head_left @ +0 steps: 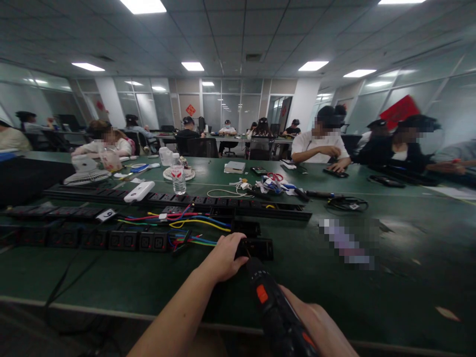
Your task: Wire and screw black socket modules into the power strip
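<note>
Power screwdriver (275, 307) clasped in right grip (316, 317), left grip (224, 259) seemingly holding black housing (263, 249), green tabletop (305, 277) stretching right, front edge (111, 312) close.

Left forearm (188, 300): is showing bare, narrowing toward the wrist, a small round spot (184, 315) marking it | left hand (225, 258): is showing bare | right hand (308, 309): is showing bare, fingers mostly hiding

Bottle (179, 175) stands behind the power strips (128, 241) (box (234, 167) to its right).
</note>
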{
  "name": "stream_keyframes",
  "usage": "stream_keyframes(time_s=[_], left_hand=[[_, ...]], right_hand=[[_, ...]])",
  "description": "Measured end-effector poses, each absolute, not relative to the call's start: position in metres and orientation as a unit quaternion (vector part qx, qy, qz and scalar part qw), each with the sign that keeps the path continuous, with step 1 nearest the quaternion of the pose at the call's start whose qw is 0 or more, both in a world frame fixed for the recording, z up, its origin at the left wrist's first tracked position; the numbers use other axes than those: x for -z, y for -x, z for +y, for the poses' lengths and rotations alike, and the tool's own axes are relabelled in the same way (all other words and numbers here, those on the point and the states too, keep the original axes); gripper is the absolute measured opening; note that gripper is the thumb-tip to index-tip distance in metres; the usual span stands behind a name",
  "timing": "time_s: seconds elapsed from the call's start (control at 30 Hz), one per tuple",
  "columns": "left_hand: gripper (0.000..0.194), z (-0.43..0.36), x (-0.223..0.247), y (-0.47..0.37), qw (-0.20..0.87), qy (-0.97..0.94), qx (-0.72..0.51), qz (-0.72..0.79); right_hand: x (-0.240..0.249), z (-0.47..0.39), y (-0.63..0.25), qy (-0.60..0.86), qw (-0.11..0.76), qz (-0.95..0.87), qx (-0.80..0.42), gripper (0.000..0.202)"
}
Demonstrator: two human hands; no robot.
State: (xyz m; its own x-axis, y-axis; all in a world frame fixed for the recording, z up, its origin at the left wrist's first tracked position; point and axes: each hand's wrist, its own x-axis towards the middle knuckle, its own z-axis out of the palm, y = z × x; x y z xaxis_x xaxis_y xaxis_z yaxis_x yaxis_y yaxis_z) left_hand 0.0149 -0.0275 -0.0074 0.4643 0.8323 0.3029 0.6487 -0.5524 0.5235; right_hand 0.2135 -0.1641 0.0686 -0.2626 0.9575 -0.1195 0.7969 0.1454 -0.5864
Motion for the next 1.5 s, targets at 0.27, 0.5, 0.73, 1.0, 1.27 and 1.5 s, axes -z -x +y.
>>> stream_keyframes(time_s=[0.27,0.5,0.73,1.0,1.27,1.5], left_hand=[[0.048,-0.027,0.005,-0.016,0.177,-0.833,-0.262,0.453],[0.047,-0.029,0.003,-0.015,0.185,-0.832,-0.255,0.457],[0.048,-0.028,0.005,-0.016,0.183,-0.83,-0.254,0.461],[0.046,-0.027,0.003,-0.016,0.185,-0.834,-0.25,0.457],[0.047,-0.027,0.004,-0.015,0.184,-0.833,-0.258,0.454],[0.048,-0.028,0.002,-0.015,0.183,-0.835,-0.271,0.442]], right_hand=[[-0.077,-0.172,-0.211,0.579,0.167,-0.739,-0.301,0.041],[-0.071,-0.166,-0.211,0.612,0.109,-0.731,-0.281,0.044],[-0.077,-0.171,-0.21,0.613,0.113,-0.738,-0.258,0.044],[-0.06,-0.169,-0.216,0.611,0.108,-0.747,-0.24,0.048],[-0.056,-0.173,-0.214,0.615,0.147,-0.731,-0.255,0.041],[-0.05,-0.175,-0.224,0.557,0.182,-0.731,-0.351,0.05]])
